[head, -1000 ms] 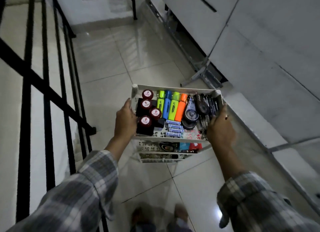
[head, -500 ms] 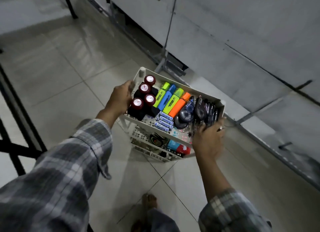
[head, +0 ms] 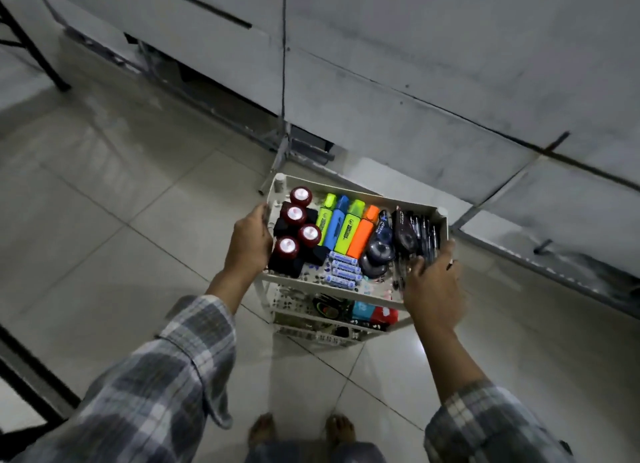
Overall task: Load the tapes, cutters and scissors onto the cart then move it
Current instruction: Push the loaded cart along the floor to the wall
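A small white tiered cart [head: 360, 189] stands on the tiled floor in front of me. Its top tray holds several red-capped black stamps [head: 294, 232], several highlighters [head: 344, 228], small batteries [head: 343, 272], correction tape rollers [head: 377, 254] and dark pens [head: 420, 234]. Lower shelves show a tape roll [head: 329, 308] and blue and red boxes [head: 374, 314]. My left hand [head: 250, 241] grips the cart's left rim. My right hand [head: 433, 282] grips the near right corner, partly covering the pens.
A grey panelled wall [head: 415, 81] runs along the far side, with a metal frame leg [head: 277, 157] just beyond the cart. A black railing [head: 31, 369] stands at the left. My bare feet [head: 301, 428] are on the tiles behind the cart.
The view has swung to the right, away from the railing and toward the grey wall. The cart has turned with it, and both hands have kept their hold on its rim.
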The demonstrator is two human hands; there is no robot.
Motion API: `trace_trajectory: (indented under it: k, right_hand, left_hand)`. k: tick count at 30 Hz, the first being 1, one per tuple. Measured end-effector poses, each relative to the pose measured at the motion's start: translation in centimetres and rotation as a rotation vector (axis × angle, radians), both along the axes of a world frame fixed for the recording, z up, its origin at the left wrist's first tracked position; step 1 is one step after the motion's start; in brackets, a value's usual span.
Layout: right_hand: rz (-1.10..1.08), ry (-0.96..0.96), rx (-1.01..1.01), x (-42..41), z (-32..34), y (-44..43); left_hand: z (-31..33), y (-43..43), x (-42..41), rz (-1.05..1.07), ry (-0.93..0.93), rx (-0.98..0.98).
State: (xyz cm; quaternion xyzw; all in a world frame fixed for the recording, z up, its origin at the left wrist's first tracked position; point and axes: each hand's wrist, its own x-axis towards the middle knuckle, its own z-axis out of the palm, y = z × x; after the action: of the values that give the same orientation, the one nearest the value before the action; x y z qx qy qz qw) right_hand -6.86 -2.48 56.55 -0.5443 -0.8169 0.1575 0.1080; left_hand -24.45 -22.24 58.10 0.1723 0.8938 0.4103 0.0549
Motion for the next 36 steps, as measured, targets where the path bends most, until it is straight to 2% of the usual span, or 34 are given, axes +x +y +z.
trace_trajectory:
  k: [9, 16, 25, 36]
  right_hand:
    - [0.071, -0.05, 0.009, -4.0, 1.3, 1.9]
    - [0.235, -0.093, 0.019, -7.5, 2.0, 7.8]
    - [0.365, -0.092, 0.063, -9.4, 2.1, 12.1]
    - [0.284, -0.033, 0.013, -7.4, 1.7, 12.5]
  left_hand:
    - [0.6, 0.5, -1.3, 0.048, -0.004, 0.023]
    - [-0.1, 3.8, 0.2, 0.214, -0.03, 0.089]
    - [0.0, 6.8, 2.4, 0.372, -0.058, 0.065]
    - [0.6, 8.4, 1.2, 0.282, 0.006, 0.022]
